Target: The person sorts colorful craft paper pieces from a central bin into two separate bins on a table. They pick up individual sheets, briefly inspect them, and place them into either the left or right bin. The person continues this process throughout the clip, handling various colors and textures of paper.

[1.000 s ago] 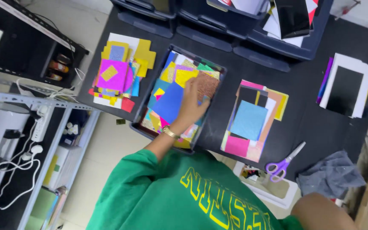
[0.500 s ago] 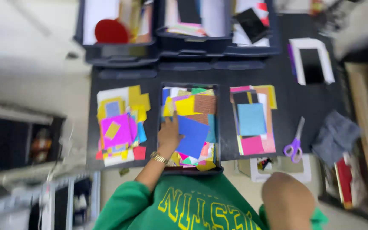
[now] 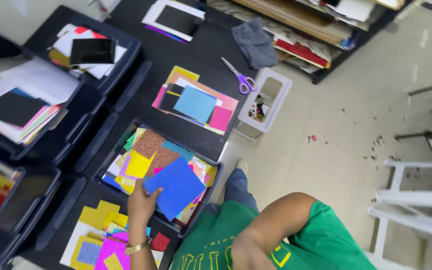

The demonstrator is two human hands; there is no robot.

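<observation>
Left hand [image 3: 143, 200]: raised over the near edge of the black tray [image 3: 215, 172], a gold bracelet [image 3: 137, 246] worn at the wrist.
Left fingers [image 3: 152, 192]: closed in a pinch on the corner of the blue sheet [image 3: 176, 187], thumb on one face and fingertips hidden behind it.
Right hand [image 3: 246, 252]: seen only as a bent arm held against the green shirt [image 3: 326, 240]; its fingers are cropped at the frame edge, so it cannot be told whether anything is held.
Blue sheet, place: held just beyond the left fingertips, above the mixed glitter and coloured papers [image 3: 151, 155] lying in the tray.
Blue sheet, direction: its long axis appears to run from the pinched corner away to the person's right, slightly tilted; the face is turned up to the camera. Blur makes the exact tilt uncertain.
Handling well (a judgement): the sheet is best kept flat and lifted clear of the loose pieces beneath, with a light grip near the corner so that no crease is pressed in.
Beside the fingers: a yellow and pink paper pile [image 3: 101, 240] lies just to the wrist's left.
Beyond the fingers: a second paper stack [image 3: 196, 102] past the tray, then purple scissors [image 3: 241, 77] and a grey cloth [image 3: 255, 42], well apart.
</observation>
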